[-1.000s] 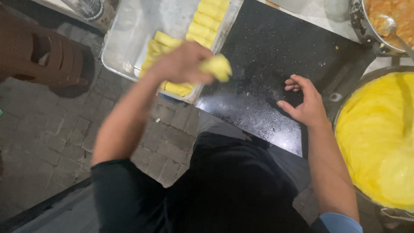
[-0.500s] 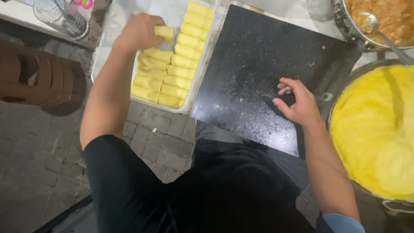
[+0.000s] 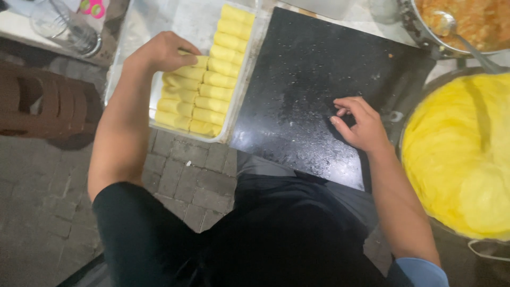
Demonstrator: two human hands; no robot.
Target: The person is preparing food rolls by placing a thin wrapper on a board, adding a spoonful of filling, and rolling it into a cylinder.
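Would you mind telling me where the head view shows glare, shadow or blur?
Head view: light glints off the black board near the right hand; the brick floor lies dim; the left hand on the yellow rolls looks sharp, the frame's edges bend slightly.

The left hand [image 3: 162,51] covered the top end of one row of yellow rolls [image 3: 204,93], so its fingertips and whatever roll lay beneath them could not be seen; whether the grip was closed on a roll could not be determined. The metal tray [image 3: 245,74] ran out of frame at 12 o'clock. The right hand [image 3: 361,125] rested on the black board [image 3: 313,69] with fingers curled under, hiding anything between them. The yellow batter bowl [image 3: 457,154] was cut off at 3 o'clock. The filling pot [image 3: 425,37] was clipped at 1 o'clock, its spoon [image 3: 457,34] partly buried. The glass [image 3: 64,29] at 11 o'clock was blurred.
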